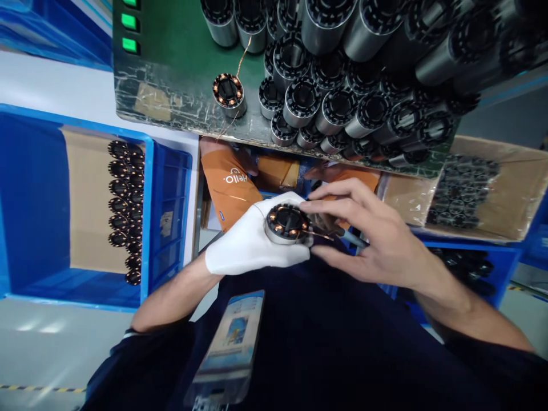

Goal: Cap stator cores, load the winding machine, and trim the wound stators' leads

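Note:
My left hand (pixel 244 242), in a white glove, is wrapped around a motor stator (pixel 287 224) in front of my body. The stator has a silver outer ring, a black slotted core and copper windings, its open face turned up. Thin copper wire ends stick out on its left and right sides. My right hand (pixel 372 240), bare, is at the stator's right side with fingers curved and spread, the fingertips close to its rim. Behind the right fingers lies a dark shape with a blue-grey handle (pixel 354 237), mostly hidden; I cannot tell its kind.
On the green bench (pixel 180 63) stand many silver cylinders (pixel 302 103) and one wound stator (pixel 230 94) with loose wire. A blue crate (pixel 149 228) at left holds stacked copper-wound cores (pixel 124 194). At right is a cardboard box (pixel 509 194) of dark parts. A badge (pixel 235 342) hangs over my chest.

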Motion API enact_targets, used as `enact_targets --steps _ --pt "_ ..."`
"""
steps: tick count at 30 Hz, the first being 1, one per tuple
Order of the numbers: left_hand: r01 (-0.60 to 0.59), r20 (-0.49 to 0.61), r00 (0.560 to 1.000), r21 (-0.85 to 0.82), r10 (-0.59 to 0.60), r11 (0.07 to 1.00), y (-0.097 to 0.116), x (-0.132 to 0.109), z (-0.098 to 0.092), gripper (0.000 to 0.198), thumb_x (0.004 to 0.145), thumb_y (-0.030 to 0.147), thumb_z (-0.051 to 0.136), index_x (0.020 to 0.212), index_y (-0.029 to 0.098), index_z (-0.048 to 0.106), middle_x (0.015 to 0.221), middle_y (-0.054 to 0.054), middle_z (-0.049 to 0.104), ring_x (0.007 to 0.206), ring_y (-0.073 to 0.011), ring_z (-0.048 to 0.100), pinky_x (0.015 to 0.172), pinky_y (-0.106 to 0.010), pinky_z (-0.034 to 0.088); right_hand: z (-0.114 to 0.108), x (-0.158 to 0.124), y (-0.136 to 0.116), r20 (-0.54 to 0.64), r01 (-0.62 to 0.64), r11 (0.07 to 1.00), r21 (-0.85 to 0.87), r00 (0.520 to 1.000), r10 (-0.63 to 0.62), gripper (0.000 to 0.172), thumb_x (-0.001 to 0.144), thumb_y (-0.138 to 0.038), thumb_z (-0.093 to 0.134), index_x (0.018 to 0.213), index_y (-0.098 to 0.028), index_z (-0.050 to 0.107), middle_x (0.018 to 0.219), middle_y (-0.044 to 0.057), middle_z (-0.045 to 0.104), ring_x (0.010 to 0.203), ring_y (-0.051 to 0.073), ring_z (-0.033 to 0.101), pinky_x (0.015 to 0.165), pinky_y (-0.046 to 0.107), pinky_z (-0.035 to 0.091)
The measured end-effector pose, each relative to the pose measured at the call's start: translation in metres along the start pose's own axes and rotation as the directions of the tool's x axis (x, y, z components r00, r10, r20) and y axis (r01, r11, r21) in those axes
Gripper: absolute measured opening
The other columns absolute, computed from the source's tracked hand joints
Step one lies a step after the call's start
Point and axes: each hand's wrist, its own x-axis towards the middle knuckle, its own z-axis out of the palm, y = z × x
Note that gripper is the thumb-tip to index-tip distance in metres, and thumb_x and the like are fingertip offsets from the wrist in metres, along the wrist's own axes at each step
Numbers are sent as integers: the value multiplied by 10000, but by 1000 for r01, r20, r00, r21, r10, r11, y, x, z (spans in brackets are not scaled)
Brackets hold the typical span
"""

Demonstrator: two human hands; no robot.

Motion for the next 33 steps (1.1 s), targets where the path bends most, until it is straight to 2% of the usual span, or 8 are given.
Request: enact_targets --steps 5,9,13,16,20,23,27,33 --pt "22 3 1000 130 -22 991 2 -7 -3 343 841 273 941 1094 213 717 978 12 699 840 -149 669 770 -254 571 -24 -17 0 175 52 970 -238 985 -10 782 967 -115 630 1719 -321 573 1413 136 699 1230 333 721 1059 519 634" --pt "25 2 1000 203 -26 979 0 -4 0 346 869 329 950 1074 210 698 973 13 690 828 -144 654 780 -263 557 -26 -19 -2 212 137 929 -344 975 -65 668 1010 -146 615 1667 -267 632 1200 104 733 988 277 704 857 426 590" --pt "63 2 998 264 -66 963 -3 -5 2 371 862 369 939 1072 216 673 933 23 677 786 -144 624 728 -268 530 -26 -21 -4 261 92 930 -357 965 5 623 1082 -171 605 1697 -271 612 903 -2 667 748 193 645 684 342 501" --pt "94 -61 995 302 -79 949 -5 -2 4 390 815 332 917 1032 228 610 922 27 703 771 -151 630 707 -274 524 -22 -20 -2 263 30 940 -341 963 64 642 1089 -176 591 1725 -264 587 972 16 706 815 205 688 755 350 543" --pt "93 -180 983 415 -19 905 -2 5 12 394 755 335 886 975 237 574 867 34 730 742 -154 632 705 -287 513 -16 -13 0 207 88 900 -427 978 2 652 1042 -175 584 1690 -228 631 1094 96 700 925 279 664 841 426 573" --pt "138 -194 980 522 -41 842 3 10 18 352 740 351 845 951 245 585 779 47 698 692 -161 614 673 -299 472 -15 -12 -2 208 121 866 -485 978 -20 637 1040 -187 602 1674 -236 648 1076 94 703 896 276 646 804 422 558" --pt "149 -178 982 574 -54 805 3 13 21 312 725 325 798 946 256 590 771 39 699 698 -182 631 673 -313 461 -17 -17 -4 244 59 894 -444 968 57 645 1072 -192 614 1713 -262 603 944 23 722 796 213 680 729 353 541" --pt "159 -226 974 657 -9 737 -1 14 26 321 733 318 776 921 267 522 715 51 644 616 -158 559 623 -311 401 -12 -18 1 159 23 879 -476 986 60 638 1084 -192 588 1719 -244 602 1095 70 792 893 253 723 832 402 607"
